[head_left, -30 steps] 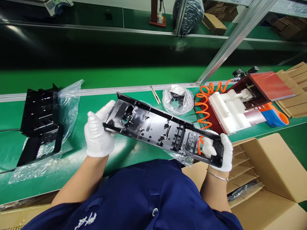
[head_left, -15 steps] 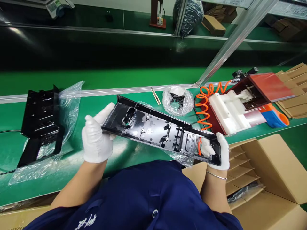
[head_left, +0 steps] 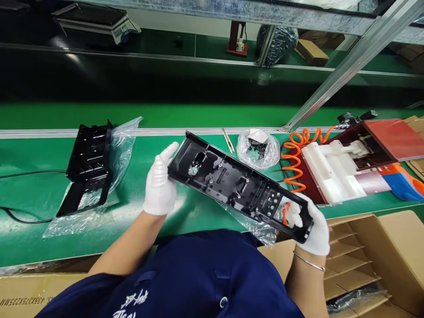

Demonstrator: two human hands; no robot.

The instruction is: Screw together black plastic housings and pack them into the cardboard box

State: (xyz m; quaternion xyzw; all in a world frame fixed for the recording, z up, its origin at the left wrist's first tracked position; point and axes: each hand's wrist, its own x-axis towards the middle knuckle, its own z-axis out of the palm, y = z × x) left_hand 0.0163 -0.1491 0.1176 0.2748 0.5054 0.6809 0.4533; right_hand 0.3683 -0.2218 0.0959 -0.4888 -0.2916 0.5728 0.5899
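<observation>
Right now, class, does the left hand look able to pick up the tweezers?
Probably not: the gloved left hand holds one end of the black plastic housing. The tweezers lie uncovered on the green bench beyond it.

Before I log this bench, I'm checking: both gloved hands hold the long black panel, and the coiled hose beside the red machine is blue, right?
Not blue: the head view shows the coiled hose is orange. The gloved left hand and right hand do hold the long black panel.

Over at the back, a scale (head_left: 96, 18) is spotted left, a reddish-brown stand (head_left: 234, 35) further right, and a dark wrapped bundle (head_left: 284, 44) is flanked by a cardboard box (head_left: 313, 52).
</observation>
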